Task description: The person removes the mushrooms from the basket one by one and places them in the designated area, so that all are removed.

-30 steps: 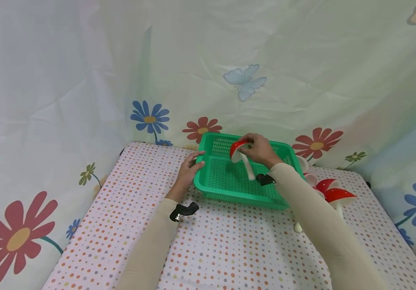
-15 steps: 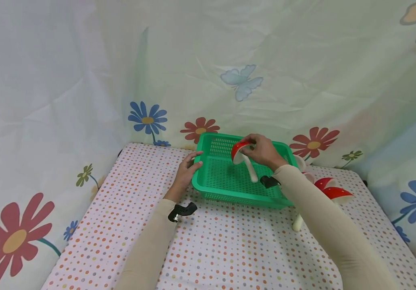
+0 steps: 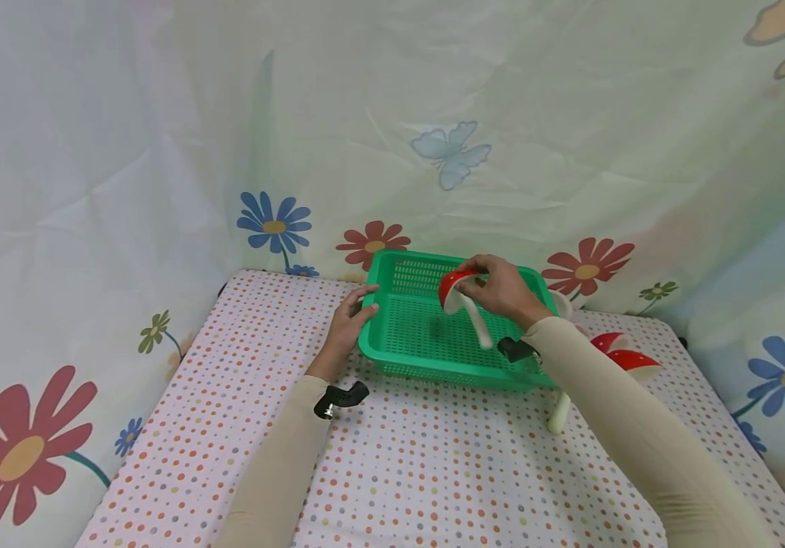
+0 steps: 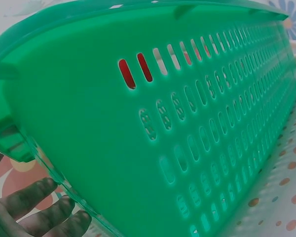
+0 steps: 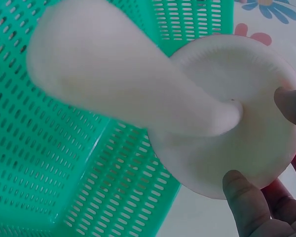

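A red-capped mushroom ornament [image 3: 456,298] with a white stem is held over the green plastic basket [image 3: 392,348]. My right hand [image 3: 502,289] pinches its cap by the edge, with thumb and fingers on the pale underside [image 5: 207,163] and the red top. The stem slants down to the right over the basket's inside. At the basket's left end, my left hand [image 3: 348,323] grips the rim, thumb over the edge. In the left wrist view, several fingers [image 4: 44,210] lie along the outer wall.
More red-capped mushrooms [image 3: 632,361] lie right of the basket, partly hidden by the right sleeve. A pale stem [image 3: 559,413] pokes out near the basket's front right corner. A dotted cloth [image 3: 392,464] covers the table, and a flowered backdrop [image 3: 324,137] rises behind.
My right hand has shifted slightly right with the mushroom, still above the basket. The left hand stays on the rim. The head view has turned a little to the right.
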Demonstrator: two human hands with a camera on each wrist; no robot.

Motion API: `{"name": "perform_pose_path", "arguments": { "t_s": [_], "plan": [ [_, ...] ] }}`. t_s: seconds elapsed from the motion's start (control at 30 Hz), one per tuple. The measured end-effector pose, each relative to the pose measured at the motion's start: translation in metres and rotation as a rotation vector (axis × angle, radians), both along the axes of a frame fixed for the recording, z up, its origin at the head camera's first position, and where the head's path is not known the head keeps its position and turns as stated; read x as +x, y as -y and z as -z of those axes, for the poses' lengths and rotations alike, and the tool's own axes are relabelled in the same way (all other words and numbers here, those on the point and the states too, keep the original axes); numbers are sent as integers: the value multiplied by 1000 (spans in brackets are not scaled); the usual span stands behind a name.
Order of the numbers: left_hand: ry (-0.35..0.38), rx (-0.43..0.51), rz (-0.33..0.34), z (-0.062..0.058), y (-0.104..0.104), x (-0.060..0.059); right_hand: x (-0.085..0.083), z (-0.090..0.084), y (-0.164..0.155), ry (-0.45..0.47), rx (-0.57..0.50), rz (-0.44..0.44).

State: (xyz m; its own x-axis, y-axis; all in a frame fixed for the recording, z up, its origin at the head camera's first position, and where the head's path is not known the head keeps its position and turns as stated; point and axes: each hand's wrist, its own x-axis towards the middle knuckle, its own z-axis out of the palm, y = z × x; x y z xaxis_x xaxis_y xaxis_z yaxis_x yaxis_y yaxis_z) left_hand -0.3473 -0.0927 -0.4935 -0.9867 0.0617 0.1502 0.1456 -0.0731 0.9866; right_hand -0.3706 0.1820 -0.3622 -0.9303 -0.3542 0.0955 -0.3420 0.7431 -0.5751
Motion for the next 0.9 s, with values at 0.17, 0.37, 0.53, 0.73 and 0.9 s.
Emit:
{"name": "perform_pose_path", "arguments": {
  "t_s": [0.17, 0.37, 0.53, 0.73, 0.9],
  "plan": [
    [3, 2, 2, -1, -2, 0, 5, -1, -5, -16, 6, 13],
    [-3, -15, -20, 0, -2, 1, 12, -4, -11, -44, -11, 9],
    [-5, -14, -30, -1, -2, 2, 18, -6, -17, -81, -9, 12],
    [11, -9, -32, -2, -2, 1, 26, -8, -29, -108, -16, 24],
    [5, -24, -40, -2, -2, 3, 34, -11, -45, -127, 23, 77]
  ]
}}
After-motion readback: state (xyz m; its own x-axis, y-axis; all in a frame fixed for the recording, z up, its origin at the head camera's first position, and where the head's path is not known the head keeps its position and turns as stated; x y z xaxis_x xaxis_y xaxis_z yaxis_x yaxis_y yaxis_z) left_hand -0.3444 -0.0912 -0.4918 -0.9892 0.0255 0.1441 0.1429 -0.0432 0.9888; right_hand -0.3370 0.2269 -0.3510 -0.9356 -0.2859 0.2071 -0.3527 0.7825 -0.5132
